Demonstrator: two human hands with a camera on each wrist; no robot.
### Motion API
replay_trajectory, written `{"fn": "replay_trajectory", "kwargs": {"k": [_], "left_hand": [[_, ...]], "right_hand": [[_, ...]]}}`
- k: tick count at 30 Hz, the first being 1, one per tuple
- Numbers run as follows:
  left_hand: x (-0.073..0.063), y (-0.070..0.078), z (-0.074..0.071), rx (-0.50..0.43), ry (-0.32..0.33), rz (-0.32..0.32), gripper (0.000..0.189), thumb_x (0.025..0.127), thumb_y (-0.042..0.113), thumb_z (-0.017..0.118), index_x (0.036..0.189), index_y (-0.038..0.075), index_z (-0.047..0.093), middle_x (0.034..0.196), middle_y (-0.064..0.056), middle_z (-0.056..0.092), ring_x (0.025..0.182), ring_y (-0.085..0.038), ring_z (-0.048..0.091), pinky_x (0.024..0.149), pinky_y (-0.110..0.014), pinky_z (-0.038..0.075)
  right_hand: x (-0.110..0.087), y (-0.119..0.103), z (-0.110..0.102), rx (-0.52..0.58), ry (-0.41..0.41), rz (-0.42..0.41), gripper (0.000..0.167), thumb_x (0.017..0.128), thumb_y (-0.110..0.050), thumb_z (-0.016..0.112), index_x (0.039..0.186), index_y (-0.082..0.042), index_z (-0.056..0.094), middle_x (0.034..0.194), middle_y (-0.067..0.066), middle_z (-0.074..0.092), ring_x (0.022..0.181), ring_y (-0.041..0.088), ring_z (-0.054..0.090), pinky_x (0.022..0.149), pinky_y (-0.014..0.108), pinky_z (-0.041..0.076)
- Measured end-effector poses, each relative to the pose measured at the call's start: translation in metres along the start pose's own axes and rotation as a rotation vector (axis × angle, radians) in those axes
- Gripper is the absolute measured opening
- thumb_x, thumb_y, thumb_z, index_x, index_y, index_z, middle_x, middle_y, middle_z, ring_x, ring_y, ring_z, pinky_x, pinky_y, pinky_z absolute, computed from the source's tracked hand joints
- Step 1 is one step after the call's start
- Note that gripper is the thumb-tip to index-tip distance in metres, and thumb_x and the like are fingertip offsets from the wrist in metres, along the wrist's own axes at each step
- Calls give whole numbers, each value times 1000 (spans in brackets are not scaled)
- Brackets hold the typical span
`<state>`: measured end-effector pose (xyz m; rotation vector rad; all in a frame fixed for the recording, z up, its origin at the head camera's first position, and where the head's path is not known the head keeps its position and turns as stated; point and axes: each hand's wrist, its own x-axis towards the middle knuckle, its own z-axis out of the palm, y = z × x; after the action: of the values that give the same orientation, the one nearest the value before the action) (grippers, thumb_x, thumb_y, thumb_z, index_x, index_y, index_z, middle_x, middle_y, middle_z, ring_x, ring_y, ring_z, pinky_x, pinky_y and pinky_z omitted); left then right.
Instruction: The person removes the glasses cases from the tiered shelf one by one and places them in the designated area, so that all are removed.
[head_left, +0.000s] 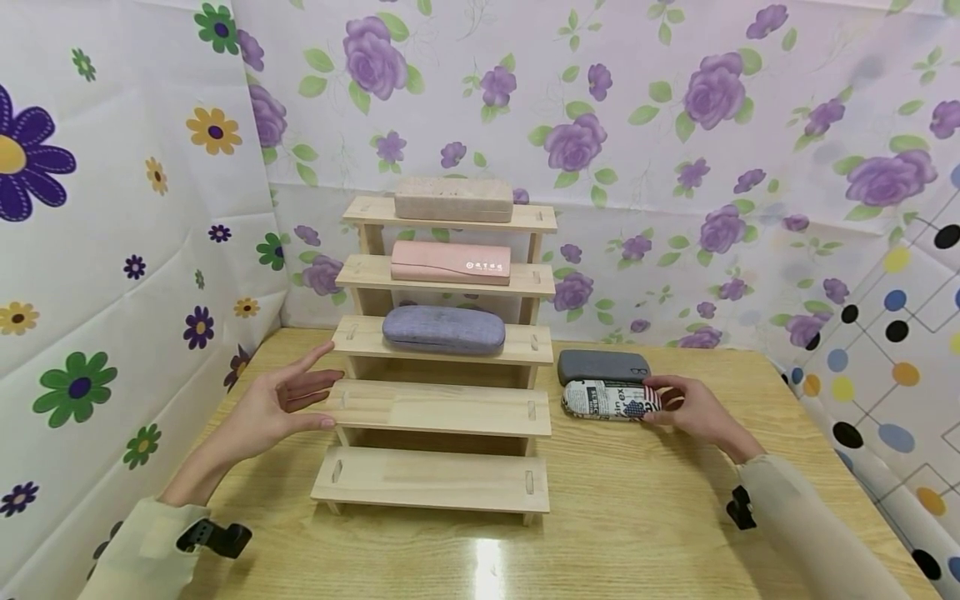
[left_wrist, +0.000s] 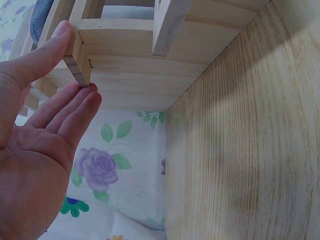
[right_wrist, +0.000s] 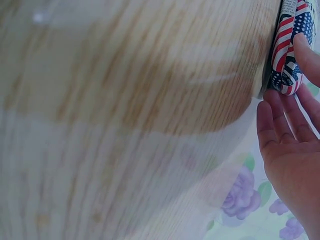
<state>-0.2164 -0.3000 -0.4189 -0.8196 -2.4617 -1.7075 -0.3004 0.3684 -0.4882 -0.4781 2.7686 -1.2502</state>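
My right hand (head_left: 696, 410) is at the right end of a newspaper-print glasses case (head_left: 603, 400) on the table, thumb and fingers pinching that end. In the right wrist view the case (right_wrist: 292, 55) shows a stars-and-stripes pattern, with the thumb on one side and fingers on the other. Directly behind it lies a dark grey glasses case (head_left: 600, 367). My left hand (head_left: 273, 407) is at the left side of a stepped wooden shelf (head_left: 442, 408), fingers spread and fairly straight. Its thumb and fingertips touch a board end (left_wrist: 77, 65) in the left wrist view.
Upper steps bear a beige case (head_left: 453, 200), a pink case (head_left: 450, 262) and a blue-purple case (head_left: 444, 330). The two lower steps (head_left: 435, 479) are bare. Floral cloth (head_left: 645, 167) hangs behind the wooden table (head_left: 630, 517), with patterned cloths at both sides.
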Motion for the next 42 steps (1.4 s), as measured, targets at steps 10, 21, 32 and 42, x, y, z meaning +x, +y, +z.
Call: {"fn": "replay_trajectory", "kwargs": {"k": [10,21,32,42], "left_hand": [[0,0,0,5,0,-4,103,83,-10,85,168,12,31,148,-32,53,134,-13,58,105,-31,55],[-1,1,0,6,3,6,102,84,-10,84,168,13,30,147,-35,52,134,-14,59,104,-30,55],[-1,1,0,1,-2,5,102,84,-10,84,168,13,30,148,-33,53,134,-15,59,104,-31,55],[-1,1,1,-3,-5,3,103,84,-10,84,168,13,30,147,-36,51,134,-14,59,105,-30,55]], "right_hand": [[-5,-1,-6,-8,5,6,68,86,-13,90,145,3,60,132,24,65,104,34,68,79,29,63],[-16,-42,-21,-86,68,-82,59,89,-8,87,141,4,62,132,25,65,106,42,65,82,28,62],[-22,-104,-14,-175,63,-137,54,89,-22,89,137,-8,68,123,9,72,108,35,66,94,61,56],[-23,-160,3,-126,71,-213,52,88,-22,90,135,-10,70,124,6,73,111,31,68,84,42,61]]}}
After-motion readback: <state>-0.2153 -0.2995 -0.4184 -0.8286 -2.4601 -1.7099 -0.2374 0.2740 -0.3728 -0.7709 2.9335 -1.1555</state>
